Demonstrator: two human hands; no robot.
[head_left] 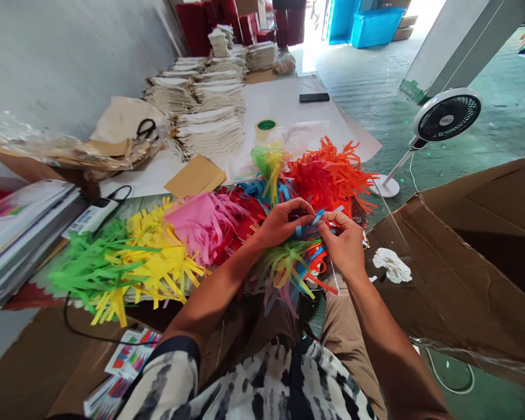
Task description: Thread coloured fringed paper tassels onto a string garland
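Note:
Both hands meet over the table edge at a piece of blue tissue paper fringe (311, 228). My left hand (287, 220) pinches its left side, with fingertips closed. My right hand (345, 238) pinches the right end, thumb and forefinger together. Below them hangs a multicoloured fringe bunch (291, 262) in green, yellow, orange and blue. Piles of fringed tissue paper lie around: orange-red fringe (328, 175) behind the right hand, pink fringe (207, 219) left of the left hand, then yellow fringe (160, 256) and green fringe (90, 265). A yellow-green tassel (269, 166) lies behind the hands.
Stacks of off-white bundles (212, 116) fill the table's back left. A tape roll (266, 127), a dark phone-like object (314, 97) and a brown envelope (195, 176) lie nearer. A white fan (446, 119) stands right, beyond an open cardboard box (459, 251). Papers (26, 233) are piled left.

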